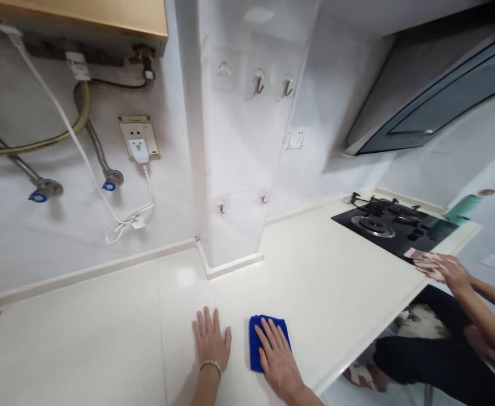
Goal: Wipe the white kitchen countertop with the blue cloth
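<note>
My left hand (211, 341) lies flat on the white countertop (315, 265), fingers spread, with a bracelet at the wrist and nothing in its grasp. To its right, a folded blue cloth (255, 361) rests on the counter. My right hand (277, 361) is laid palm down over that cloth, its fingers stretched out and pressing on it rather than wrapped around it. Part of the cloth is hidden under the palm.
At the right, another person's hand (454, 275) holds a patterned cloth (427, 265) beside the black gas stove (399, 228). A green cylinder (465, 208) stands behind the stove, under a range hood (433, 96). A wall pillar (239, 237) juts onto the counter.
</note>
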### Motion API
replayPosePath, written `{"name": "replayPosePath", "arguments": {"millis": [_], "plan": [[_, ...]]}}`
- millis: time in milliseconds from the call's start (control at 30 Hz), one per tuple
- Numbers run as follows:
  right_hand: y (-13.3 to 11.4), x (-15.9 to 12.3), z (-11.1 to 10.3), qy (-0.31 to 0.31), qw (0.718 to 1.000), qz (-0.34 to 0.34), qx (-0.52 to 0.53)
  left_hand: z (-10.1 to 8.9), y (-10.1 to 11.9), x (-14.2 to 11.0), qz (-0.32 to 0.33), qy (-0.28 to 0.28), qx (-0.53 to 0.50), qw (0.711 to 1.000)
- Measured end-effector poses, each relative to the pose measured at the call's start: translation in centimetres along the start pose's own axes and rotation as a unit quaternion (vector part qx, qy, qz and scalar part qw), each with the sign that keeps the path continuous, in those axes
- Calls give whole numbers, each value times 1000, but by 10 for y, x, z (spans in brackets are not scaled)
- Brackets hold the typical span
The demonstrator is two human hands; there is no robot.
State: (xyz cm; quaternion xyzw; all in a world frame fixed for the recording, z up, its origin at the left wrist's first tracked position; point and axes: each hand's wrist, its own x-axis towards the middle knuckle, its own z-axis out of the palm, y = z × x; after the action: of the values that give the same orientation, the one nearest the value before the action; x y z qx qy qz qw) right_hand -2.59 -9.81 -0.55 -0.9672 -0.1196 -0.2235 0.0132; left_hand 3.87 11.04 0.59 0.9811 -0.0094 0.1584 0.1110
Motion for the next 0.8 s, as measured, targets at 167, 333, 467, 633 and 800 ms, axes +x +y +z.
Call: {"name": "replayPosePath", "arguments": {"millis": [167, 333, 467, 633, 800], "plan": [[-2, 1, -7, -21, 1000, 9, 7, -11, 4, -1, -2, -29, -8, 1000], [-4, 1, -6, -38, 999, 22, 26, -14, 6, 1, -10, -41, -9, 999], [-3, 2, -2, -30, 999, 10, 42, -17, 5, 1, -10, -37, 3, 999], [7, 10, 3, -41, 994, -50, 89, -19, -3, 1, -24, -56, -8, 998], [34, 25, 4, -26, 982, -126, 139, -50, -1, 35, -170, -99, -232, 953]]}}
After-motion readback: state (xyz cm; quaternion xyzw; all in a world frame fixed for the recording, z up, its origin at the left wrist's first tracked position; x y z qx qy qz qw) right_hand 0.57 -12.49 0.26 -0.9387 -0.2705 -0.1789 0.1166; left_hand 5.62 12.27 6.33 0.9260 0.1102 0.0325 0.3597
